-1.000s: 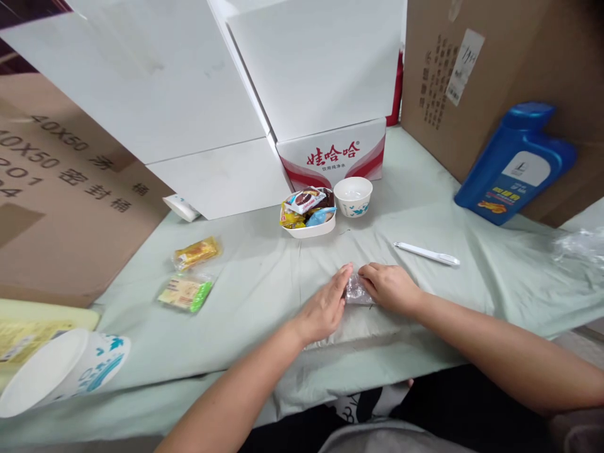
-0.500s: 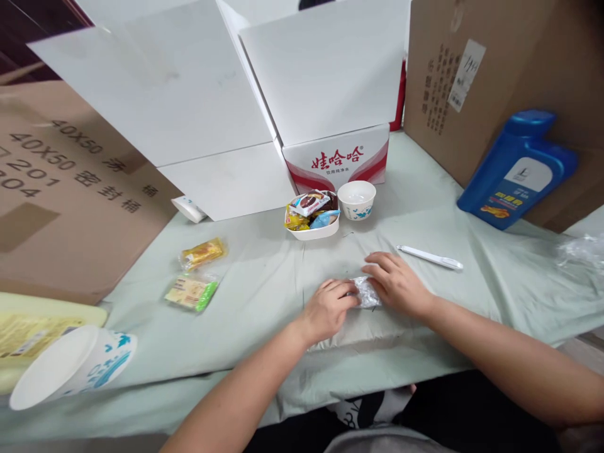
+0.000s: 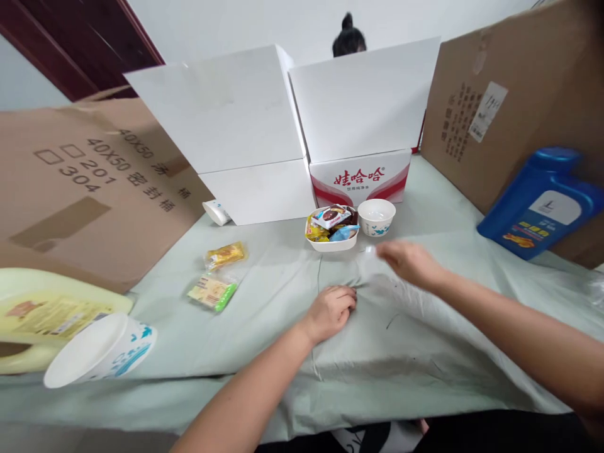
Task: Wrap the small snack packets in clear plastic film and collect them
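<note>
My left hand [image 3: 331, 309] rests on the pale green cloth [image 3: 415, 340] with its fingers curled under, nothing visible in them. My right hand [image 3: 409, 262] is lifted above the cloth, blurred by motion, pinching a small clear wrapper [image 3: 369, 250] at its fingertips. It hovers just in front of a small white bowl with blue marks [image 3: 376, 216] and a white dish heaped with wrapped snacks [image 3: 331, 230].
Two snack packets [image 3: 225, 255] [image 3: 212, 292] lie left of centre. A tipped paper cup [image 3: 98, 350] and a yellow jug [image 3: 42, 314] sit at the left edge. White boxes [image 3: 358, 126], brown cartons [image 3: 85, 189] and a blue jug [image 3: 542, 204] ring the table. A person's head shows behind the boxes.
My right hand rose from the cloth and moved forward toward the bowls with the clear wrapper. My left hand let go and curled. The camera tilted up; the white pen is no longer visible.
</note>
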`<state>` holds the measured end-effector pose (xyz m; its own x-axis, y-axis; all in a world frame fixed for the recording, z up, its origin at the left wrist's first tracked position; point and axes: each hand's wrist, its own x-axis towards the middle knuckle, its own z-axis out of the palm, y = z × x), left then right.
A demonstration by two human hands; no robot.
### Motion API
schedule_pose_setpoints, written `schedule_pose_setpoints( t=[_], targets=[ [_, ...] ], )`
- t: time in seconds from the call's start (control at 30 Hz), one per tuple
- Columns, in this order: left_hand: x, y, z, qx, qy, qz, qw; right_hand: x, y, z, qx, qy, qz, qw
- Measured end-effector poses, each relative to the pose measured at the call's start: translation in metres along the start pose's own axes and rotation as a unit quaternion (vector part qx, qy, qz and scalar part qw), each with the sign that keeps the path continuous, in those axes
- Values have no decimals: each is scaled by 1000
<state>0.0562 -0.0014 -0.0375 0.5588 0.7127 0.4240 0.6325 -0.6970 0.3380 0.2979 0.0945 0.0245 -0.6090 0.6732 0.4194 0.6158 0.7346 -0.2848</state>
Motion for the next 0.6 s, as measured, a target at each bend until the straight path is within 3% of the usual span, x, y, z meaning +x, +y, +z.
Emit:
schedule_pose_setpoints(
  t=[0.07, 0.13, 0.27, 0.33, 0.4, 0.5, 0.6],
  targets=[
    [2, 0, 2, 5, -6, -8, 1000, 41, 20, -13, -68, 79, 58, 993],
    [4, -1, 4, 5, -23, -9, 1000, 76, 37, -15, -111, 110, 100, 983],
    [5, -6, 7, -6, -50, -7, 999, 111, 55, 11, -166, -59, 143, 974],
    [4, -7, 7, -11, -63, -12, 998, 114, 58, 24, -185, -127, 161, 961],
    [3, -7, 5, -24, -72, -11, 997, 113, 60, 28, -182, -137, 158, 961],
    [1, -14, -13, -44, -39, -27, 998, 102, 55, 17, -132, -68, 148, 978],
    [-4, -37, -50, 0, 61, -132, 989, 68, 47, -1, -51, -4, 180, 982]
  ],
)
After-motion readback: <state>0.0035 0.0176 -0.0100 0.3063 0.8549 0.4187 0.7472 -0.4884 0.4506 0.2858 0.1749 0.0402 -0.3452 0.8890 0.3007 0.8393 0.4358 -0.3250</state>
